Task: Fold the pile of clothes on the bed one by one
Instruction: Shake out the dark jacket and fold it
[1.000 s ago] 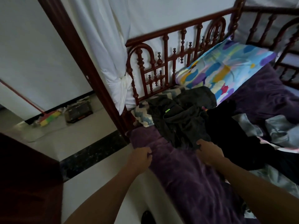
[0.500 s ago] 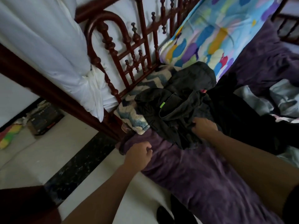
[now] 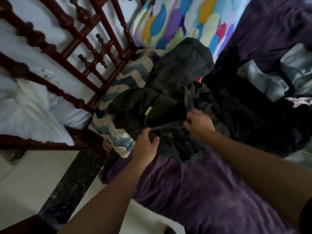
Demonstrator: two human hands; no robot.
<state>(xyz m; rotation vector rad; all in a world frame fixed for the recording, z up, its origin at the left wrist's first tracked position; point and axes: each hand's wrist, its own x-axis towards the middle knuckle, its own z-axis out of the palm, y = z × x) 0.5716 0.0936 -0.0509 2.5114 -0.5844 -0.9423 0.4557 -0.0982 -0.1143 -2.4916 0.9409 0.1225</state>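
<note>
Gripping is the word for both of your hands: your left hand (image 3: pixel 145 142) pinches a taut dark edge of the garment (image 3: pixel 170 114) near the bed's side, and your right hand (image 3: pixel 198 123), just beside it, curls its fingers into the same cloth.
— Yes, and you hold it low. That garment lies bunched on the purple blanket (image 3: pixel 202 191), its green tag (image 3: pixel 148 110) just beyond your left hand, part of it over the zigzag cloth (image 3: pixel 116 132).
Judging by that, you are at the very start: I see no folded piece anywhere around you.
— Nor I. Behind your right hand the pile (image 3: pixel 239 112) of dark clothes sits crumpled, touching the garment, with pale grey clothes (image 3: pixel 270 81) farther right. All of that is left for you, I think, one piece after another.
Farthest off, the pillow (image 3: pixel 182 21) leans by the rail (image 3: pixel 67 53); you have bare blanket near you for laying pieces flat.
</note>
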